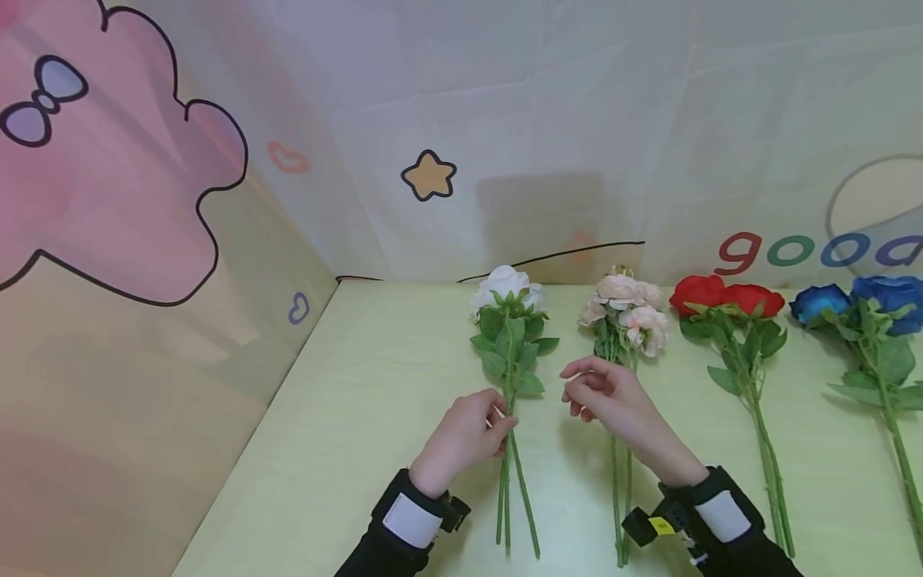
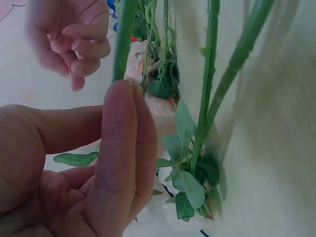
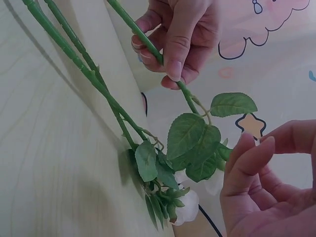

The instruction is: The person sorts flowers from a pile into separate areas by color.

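Note:
My left hand (image 1: 469,430) pinches one green stem of the white artificial roses (image 1: 506,290), as the left wrist view shows with the stem (image 2: 124,42) between thumb and fingertips. In the right wrist view that stem is raised off the table, while two other stems (image 3: 91,74) lie lower, crossing near their leaves (image 3: 185,136). My right hand (image 1: 620,405) hovers right of the white roses, above the stems of the pale pink flowers (image 1: 626,303). Its fingers (image 3: 247,165) are loosely bent and hold nothing.
Red roses (image 1: 728,296) and blue roses (image 1: 890,303) lie farther right on the pale table (image 1: 346,449), stems toward me. A printed cloth backdrop (image 1: 375,144) stands behind the table and along its left side.

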A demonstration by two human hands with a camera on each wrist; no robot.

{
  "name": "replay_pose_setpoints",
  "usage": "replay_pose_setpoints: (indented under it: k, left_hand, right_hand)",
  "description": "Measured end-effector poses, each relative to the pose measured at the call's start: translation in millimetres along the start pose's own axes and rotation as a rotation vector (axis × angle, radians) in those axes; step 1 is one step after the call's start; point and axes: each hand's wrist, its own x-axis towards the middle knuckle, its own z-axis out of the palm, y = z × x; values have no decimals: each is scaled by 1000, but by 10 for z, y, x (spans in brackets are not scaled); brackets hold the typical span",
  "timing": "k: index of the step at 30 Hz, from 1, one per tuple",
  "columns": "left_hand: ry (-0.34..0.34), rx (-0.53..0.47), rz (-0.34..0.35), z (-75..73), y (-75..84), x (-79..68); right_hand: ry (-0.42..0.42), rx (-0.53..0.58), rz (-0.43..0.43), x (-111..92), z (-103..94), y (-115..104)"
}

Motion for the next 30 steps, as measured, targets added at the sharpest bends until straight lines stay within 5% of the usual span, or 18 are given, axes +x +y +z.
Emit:
replay_pose_setpoints:
  k: [7,17,30]
  left_hand:
    - [21,52,9,104,6,61]
    - [-3,73,-132,200,-104,164]
    - [59,132,-103,179,-97,149]
  right_hand:
    - [4,-4,6,5,1,6]
    - [0,-6,7,22,6,20]
    - [9,-10,8,25,-24,11]
